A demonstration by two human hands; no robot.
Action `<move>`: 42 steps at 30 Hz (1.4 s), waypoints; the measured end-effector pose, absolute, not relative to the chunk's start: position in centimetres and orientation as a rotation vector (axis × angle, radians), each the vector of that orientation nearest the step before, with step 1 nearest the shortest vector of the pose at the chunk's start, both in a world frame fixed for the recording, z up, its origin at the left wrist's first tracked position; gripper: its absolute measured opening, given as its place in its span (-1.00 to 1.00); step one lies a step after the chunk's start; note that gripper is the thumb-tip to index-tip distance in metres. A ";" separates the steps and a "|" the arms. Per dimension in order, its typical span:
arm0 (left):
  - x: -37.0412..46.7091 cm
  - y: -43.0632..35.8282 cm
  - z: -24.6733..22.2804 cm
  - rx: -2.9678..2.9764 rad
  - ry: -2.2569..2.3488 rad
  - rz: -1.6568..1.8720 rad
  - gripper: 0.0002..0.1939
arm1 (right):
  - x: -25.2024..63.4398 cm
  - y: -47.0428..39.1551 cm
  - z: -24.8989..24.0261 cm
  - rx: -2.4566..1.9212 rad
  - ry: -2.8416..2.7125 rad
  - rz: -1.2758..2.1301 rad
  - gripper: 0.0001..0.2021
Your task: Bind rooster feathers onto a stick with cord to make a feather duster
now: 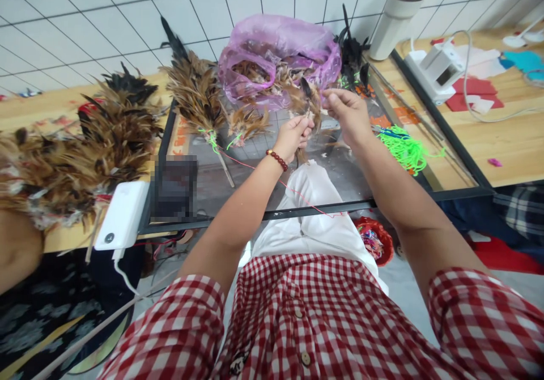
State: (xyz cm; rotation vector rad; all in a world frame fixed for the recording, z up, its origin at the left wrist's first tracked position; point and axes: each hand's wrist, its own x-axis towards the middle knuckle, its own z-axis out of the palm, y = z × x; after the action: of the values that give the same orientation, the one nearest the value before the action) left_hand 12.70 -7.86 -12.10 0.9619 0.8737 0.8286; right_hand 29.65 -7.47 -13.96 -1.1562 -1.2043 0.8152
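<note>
My left hand (294, 136), with a beaded bracelet at the wrist, is closed around a small bunch of brown feathers (301, 101) that stick up above the fingers. Just right of it, my right hand (349, 112) pinches thumb and fingertips together beside the bunch; what lies between them is too small to tell. Behind both hands sits a purple plastic bag (280, 29) with brown feathers inside. To the left, a feather duster (193, 94) on a thin stick, tied with green string, lies near a short feather tuft (245, 124).
Bright green cords (403, 149) lie to the right on the black-framed glass panel (255, 184). A tall bottle (397, 17) and a power strip (433, 71) stand at the back right. On the left are a feather pile (97, 136), a white power bank (122, 216) and another person's arm (19, 247).
</note>
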 end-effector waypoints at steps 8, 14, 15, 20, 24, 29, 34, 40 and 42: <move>12.7 -7.9 -12.9 0.976 0.820 0.804 -0.68 | 28.5 -8.1 -14.1 -1.132 -1.418 0.794 -0.55; 12.6 -7.7 -12.8 0.844 0.827 0.819 -0.69 | 33.6 -10.1 -9.9 -1.681 -1.754 0.494 -0.84; 12.6 -7.6 -12.8 0.827 0.831 0.815 -0.69 | 34.5 -10.8 -9.2 -1.836 -1.878 0.492 -0.89; 12.7 -7.6 -12.6 0.792 0.815 0.823 -0.70 | 36.1 -14.5 -9.7 -2.265 -2.107 0.367 -0.86; 12.7 -7.8 -12.7 0.797 0.821 0.819 -0.68 | 35.3 -15.6 -12.4 -1.958 -2.170 0.283 -0.79; 13.4 -7.6 -13.9 0.824 0.857 0.971 -0.70 | 32.4 -12.9 -10.9 -1.784 -2.273 -0.001 -0.67; 13.8 -7.1 -14.5 0.845 0.897 1.057 -0.77 | 28.5 -9.6 -9.7 -1.394 -2.297 0.136 -0.69; 13.5 -7.5 -14.1 0.950 0.925 0.959 -0.78 | 27.4 -9.6 -12.4 -1.337 -1.748 0.445 -0.77; 13.4 -7.6 -14.0 0.990 0.916 0.926 -0.73 | 27.8 -9.7 -12.8 -1.333 -1.712 0.406 -0.75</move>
State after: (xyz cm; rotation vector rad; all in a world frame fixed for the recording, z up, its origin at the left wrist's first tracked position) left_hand 13.43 -7.58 -14.00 0.9904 0.9161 0.9264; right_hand 27.83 -9.71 -12.81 -1.3334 -1.7122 0.4063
